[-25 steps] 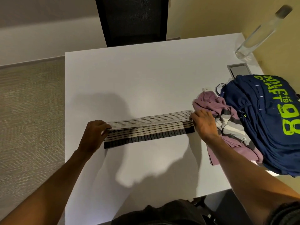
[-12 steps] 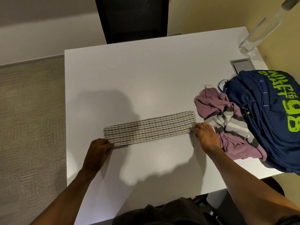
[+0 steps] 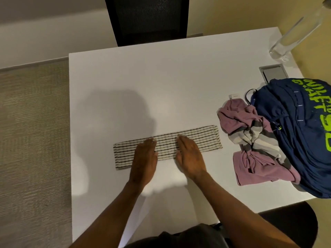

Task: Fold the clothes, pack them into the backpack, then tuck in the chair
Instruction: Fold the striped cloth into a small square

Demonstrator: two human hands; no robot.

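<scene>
Striped cloth (image 3: 197, 138): folded into a long narrow band, flat on the table (image 3: 179, 77). Purple-and-grey garment (image 3: 258, 163): crumpled, just right of the band, touching the navy backpack (image 3: 295, 140) with green lettering. Black mesh chair (image 3: 148, 18): at the far edge.

Warm, kinda dim; soft shadow on table (image 3: 179, 77) past the left hand (image 3: 144, 158), fingertips (image 3: 149, 140) blurry, bottle (image 3: 295, 31) beyond right hand (image 3: 190, 158) looks stretched.

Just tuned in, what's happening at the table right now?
A person rests the left hand and right hand flat, side by side, on the middle of a striped cloth folded into a long strip on the table. A purple garment lies crumpled to the right, against the backpack, not yet folded.
</scene>
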